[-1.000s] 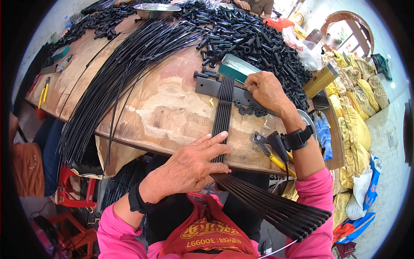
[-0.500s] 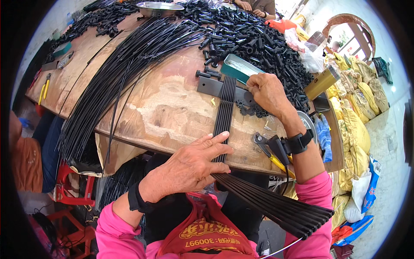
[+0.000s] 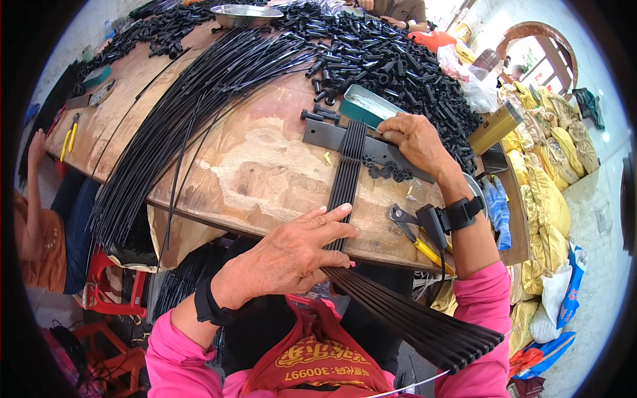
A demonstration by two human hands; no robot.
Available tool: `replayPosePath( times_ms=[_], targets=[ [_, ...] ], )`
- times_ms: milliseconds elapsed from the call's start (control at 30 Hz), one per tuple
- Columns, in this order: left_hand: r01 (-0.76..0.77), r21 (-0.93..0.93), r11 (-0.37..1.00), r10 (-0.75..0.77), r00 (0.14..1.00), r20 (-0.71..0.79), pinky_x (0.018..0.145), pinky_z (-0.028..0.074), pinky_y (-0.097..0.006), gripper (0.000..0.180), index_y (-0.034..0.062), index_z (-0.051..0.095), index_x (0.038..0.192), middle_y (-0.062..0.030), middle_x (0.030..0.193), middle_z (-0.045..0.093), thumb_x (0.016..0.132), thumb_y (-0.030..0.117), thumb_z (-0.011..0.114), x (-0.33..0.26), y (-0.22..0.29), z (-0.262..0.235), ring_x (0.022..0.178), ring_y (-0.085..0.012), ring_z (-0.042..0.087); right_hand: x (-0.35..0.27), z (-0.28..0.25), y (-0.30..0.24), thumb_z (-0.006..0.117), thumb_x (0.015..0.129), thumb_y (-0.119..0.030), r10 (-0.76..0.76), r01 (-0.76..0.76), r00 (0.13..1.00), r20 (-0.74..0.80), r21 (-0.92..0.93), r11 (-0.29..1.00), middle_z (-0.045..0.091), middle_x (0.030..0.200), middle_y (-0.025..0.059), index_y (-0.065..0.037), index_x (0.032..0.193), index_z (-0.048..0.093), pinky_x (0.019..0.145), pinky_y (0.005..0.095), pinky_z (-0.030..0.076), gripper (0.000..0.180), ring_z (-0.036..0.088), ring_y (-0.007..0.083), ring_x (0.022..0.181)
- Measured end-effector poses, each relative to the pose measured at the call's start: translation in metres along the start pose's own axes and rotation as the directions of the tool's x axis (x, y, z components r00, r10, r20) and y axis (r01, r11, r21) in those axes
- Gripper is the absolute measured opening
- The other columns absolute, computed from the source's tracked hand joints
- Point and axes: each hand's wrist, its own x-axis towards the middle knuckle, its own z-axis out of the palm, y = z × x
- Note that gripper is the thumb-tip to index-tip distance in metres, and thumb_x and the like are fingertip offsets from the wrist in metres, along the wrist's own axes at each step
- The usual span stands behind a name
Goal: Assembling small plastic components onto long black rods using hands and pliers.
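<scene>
My left hand (image 3: 302,251) lies across a flat row of thin black rods (image 3: 346,172) at the table's front edge, holding them side by side. The far ends of the rods rest on a dark metal bar (image 3: 324,134); their near ends fan out over my lap (image 3: 418,318). My right hand (image 3: 419,142) is closed in a pinch at the right of the rod ends, beside a green tray (image 3: 369,106) of thin pale pieces. Whatever its fingers hold is too small to make out. Small black toothed parts (image 3: 391,172) lie below that hand.
Black tubular parts (image 3: 398,69) are heaped at the back right. A long bundle of loose black rods (image 3: 166,132) hangs over the table's left front edge. Yellow-handled pliers (image 3: 421,242) lie near my right wrist. A metal bowl (image 3: 245,14) stands at the back; another person's arm (image 3: 32,192) is at far left.
My right hand has shifted very slightly, still pinched by the rod ends. The near ends of the rods have swung a little left and down. At far left a person's hand has come to the table.
</scene>
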Motion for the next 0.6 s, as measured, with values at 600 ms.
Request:
replayPosePath(
  times_ms=[600],
  targets=[
    [0.018, 0.022, 1.0, -0.019, 0.999, 0.051, 0.105, 0.033, -0.048, 0.03, 0.0151, 0.069, 0.094, -0.0105, 0.132, 0.047, 0.065, 0.012, 0.07, 0.002, 0.002, -0.004, 0.131, -0.0364, 0.034, 0.0, -0.003, -0.007, 0.06, 0.077, -0.01, -0.014, 0.01, 0.999, -0.031, -0.135, 0.991, 0.063, 0.079, 0.0154, -0.006, 0.084, 0.068, 0.068, 0.0395, 0.048, 0.012, 0.061, 0.0321, 0.075]
  ],
)
